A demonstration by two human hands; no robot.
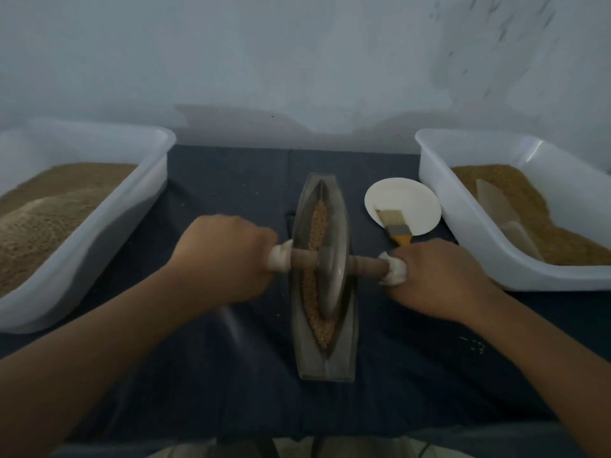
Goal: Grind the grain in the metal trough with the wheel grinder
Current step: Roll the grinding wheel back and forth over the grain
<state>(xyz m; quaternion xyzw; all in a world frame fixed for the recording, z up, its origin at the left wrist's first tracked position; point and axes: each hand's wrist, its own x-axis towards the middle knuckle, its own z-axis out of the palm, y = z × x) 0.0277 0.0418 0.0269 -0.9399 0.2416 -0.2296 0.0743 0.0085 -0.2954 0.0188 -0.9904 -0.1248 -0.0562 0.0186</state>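
Left grip (pixel 224 259) and right grip (pixel 436 279) each curl tight round a cloth-wrapped axle end either side of the trough (pixel 325 361), likely to hold the wheel (pixel 330 282) upright on the grain (pixel 319 216) mid-trough.

This is looking like a small hand-milling workbench: a dark cloth (pixel 231 193) is covering the table against a bare pale wall (pixel 297 61), a white tub (pixel 127 223) of brown meal is sitting at 9 o'clock, a second tub (pixel 469 239) of grain at 3 o'clock, and a metal trough (pixel 325 361) is lying at centre.
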